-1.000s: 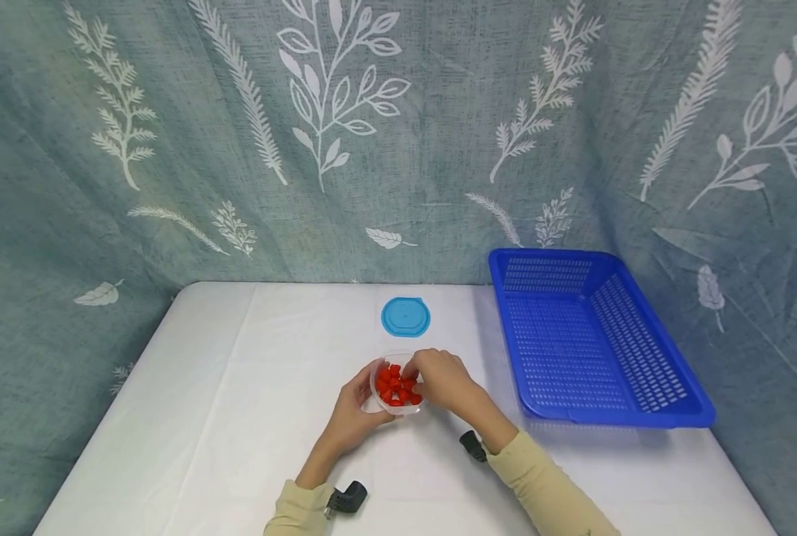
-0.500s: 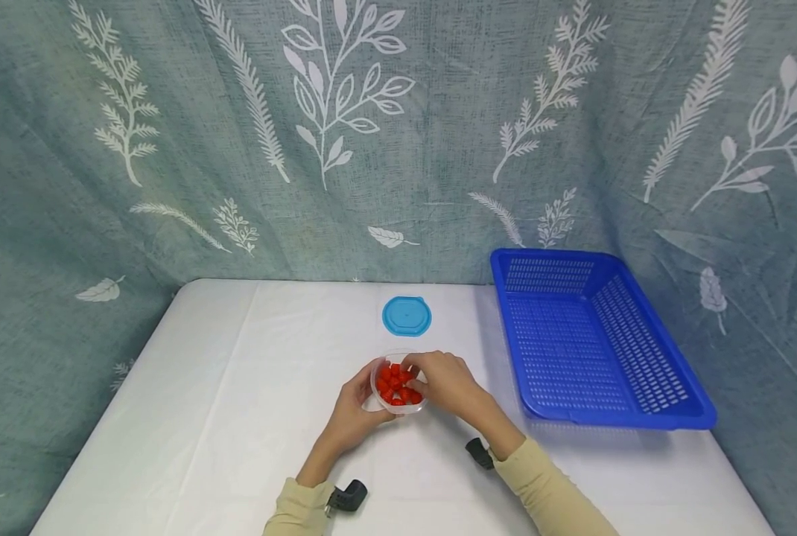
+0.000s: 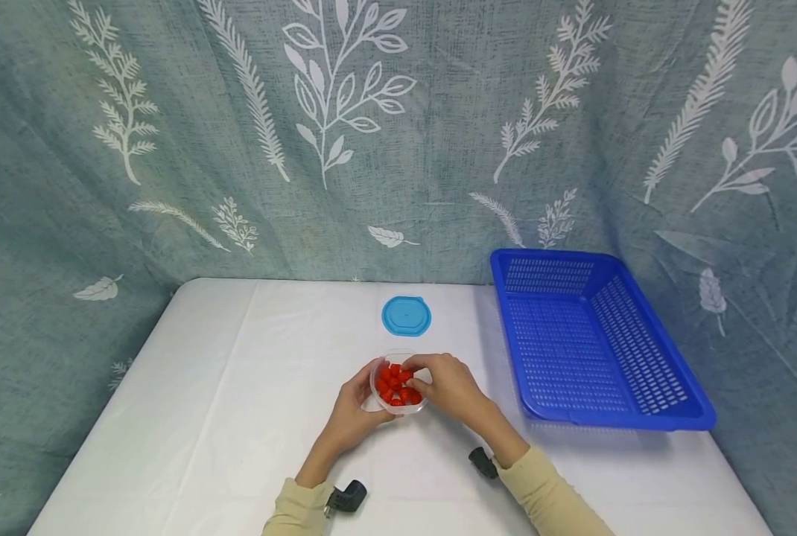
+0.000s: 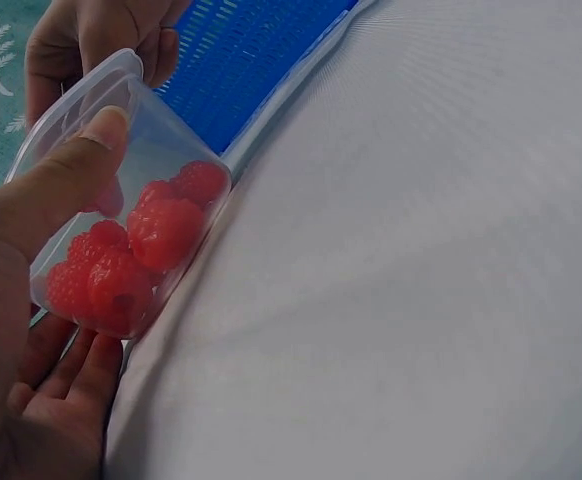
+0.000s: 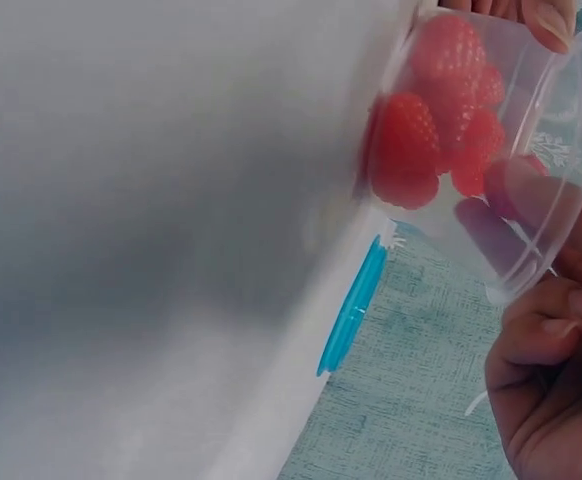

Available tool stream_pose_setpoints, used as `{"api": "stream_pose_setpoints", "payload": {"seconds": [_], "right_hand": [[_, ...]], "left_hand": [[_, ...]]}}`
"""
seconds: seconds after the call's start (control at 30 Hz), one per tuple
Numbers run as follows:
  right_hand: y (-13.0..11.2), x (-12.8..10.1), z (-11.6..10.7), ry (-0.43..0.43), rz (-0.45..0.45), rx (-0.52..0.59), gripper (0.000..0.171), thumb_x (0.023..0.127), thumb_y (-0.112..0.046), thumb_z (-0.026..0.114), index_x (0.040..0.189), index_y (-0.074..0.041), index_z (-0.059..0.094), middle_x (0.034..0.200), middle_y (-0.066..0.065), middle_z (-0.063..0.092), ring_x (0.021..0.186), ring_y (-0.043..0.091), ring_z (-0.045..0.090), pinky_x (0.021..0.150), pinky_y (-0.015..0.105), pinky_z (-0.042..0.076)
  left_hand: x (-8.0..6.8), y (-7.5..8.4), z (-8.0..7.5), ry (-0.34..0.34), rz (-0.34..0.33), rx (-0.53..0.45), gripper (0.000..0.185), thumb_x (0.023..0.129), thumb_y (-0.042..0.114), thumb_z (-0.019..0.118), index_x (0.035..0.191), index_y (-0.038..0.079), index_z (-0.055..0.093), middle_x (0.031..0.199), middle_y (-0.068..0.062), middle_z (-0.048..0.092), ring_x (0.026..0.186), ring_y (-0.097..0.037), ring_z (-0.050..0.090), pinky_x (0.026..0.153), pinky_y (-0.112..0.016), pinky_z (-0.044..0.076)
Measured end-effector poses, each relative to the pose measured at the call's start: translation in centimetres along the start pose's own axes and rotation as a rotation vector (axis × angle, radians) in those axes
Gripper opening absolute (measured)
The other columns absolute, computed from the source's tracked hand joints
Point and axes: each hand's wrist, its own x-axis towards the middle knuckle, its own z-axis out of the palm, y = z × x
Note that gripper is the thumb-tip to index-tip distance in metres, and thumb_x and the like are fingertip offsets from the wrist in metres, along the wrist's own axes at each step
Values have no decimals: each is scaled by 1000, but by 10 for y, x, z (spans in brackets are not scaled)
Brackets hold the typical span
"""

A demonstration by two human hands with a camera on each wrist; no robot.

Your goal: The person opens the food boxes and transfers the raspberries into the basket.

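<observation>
My left hand (image 3: 353,418) grips a clear plastic tub (image 4: 176,118) low over the white table, thumb along its near wall and fingers round the other side. Several red raspberries (image 4: 166,235) lie in the bottom of the tub. My right hand (image 3: 451,385) comes in from the right, with thumb and forefinger inside the rim. Between those two fingertips sits one raspberry (image 3: 407,376), pinched at its sides. In the right wrist view the fingertips show blurred through the tub wall, while the other fingers curl outside it.
A blue lid (image 3: 406,316) lies flat on the white table (image 3: 271,432) beyond the tub. To the right stands a large blue mesh basket (image 3: 599,350) with nothing in it. A green patterned curtain (image 3: 345,223) hangs behind the table.
My right hand has drawn slightly right and toward me, its fingertips shifting from deeper among the raspberries. My left hand and the tub have barely moved.
</observation>
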Motion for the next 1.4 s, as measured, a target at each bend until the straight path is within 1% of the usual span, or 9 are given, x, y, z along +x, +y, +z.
{"api": "stream_pose_setpoints", "payload": {"seconds": [0.1, 0.17, 0.23, 0.3, 0.37, 0.53, 0.77, 1.07, 1.4], "right_hand": [[1, -1, 1, 21, 1, 25, 27, 87, -11, 80, 113, -17, 77, 105, -5, 76, 74, 13, 57, 64, 27, 49], [2, -2, 2, 29, 2, 50, 28, 87, -11, 80, 114, -16, 76, 106, -6, 76, 71, 12, 51, 60, 24, 46], [3, -3, 3, 39, -5, 88, 28, 88, -9, 79, 115, -16, 76, 108, -5, 76, 76, 12, 56, 63, 23, 50], [4, -5, 3, 49, -18, 153, 29, 88, -7, 79, 115, -14, 75, 111, -2, 76, 83, 14, 60, 67, 24, 53], [6, -6, 3, 52, -33, 232, 29, 88, -4, 78, 116, -13, 75, 112, 0, 75, 76, 15, 58, 63, 22, 51], [7, -12, 0, 53, -71, 425, 28, 89, -3, 76, 116, -11, 74, 109, 4, 74, 51, 6, 33, 46, 17, 32], [-2, -20, -12, 80, -157, 623, 25, 91, -3, 74, 115, -6, 74, 107, 11, 74, 47, 4, 30, 43, 16, 26], [-20, -31, -47, 172, -214, 553, 26, 84, -4, 81, 110, -8, 78, 96, 5, 74, 51, 6, 30, 43, 20, 25], [-20, -32, -111, 311, -218, 484, 24, 82, -2, 83, 103, -12, 79, 94, 4, 76, 46, 8, 27, 38, 28, 20]], "left_hand": [[0, -1, 0, 2, 0, 3, 88, 79, 3, 85, 154, 1, 40, 156, -10, 47, 147, -29, 42, 121, -43, 34], [0, -1, 0, 2, -5, -1, 89, 79, 3, 86, 155, 3, 40, 157, -10, 47, 147, -28, 41, 121, -42, 33], [0, -1, 1, 3, -3, -4, 88, 79, 4, 86, 155, 3, 40, 157, -10, 47, 148, -29, 41, 121, -43, 33], [0, -2, 1, 5, -5, -7, 89, 79, 4, 86, 155, 4, 40, 157, -10, 47, 148, -29, 40, 122, -44, 32], [0, -2, 1, 10, -11, -4, 88, 79, 5, 86, 155, 6, 41, 157, -9, 47, 148, -28, 40, 122, -44, 32], [1, -2, 2, 25, -33, 12, 88, 78, 3, 86, 154, 10, 43, 155, -5, 49, 147, -27, 42, 121, -44, 34], [1, 1, 6, 54, -38, 42, 88, 76, -5, 84, 153, 2, 42, 154, -14, 49, 146, -35, 42, 120, -50, 33], [-2, -1, 3, 37, -35, 37, 87, 79, 10, 87, 154, 10, 43, 155, -6, 49, 148, -28, 41, 121, -48, 33], [-1, -2, 4, 34, -17, 18, 88, 77, 8, 88, 154, 13, 44, 155, -6, 49, 148, -28, 40, 121, -46, 33]]}}
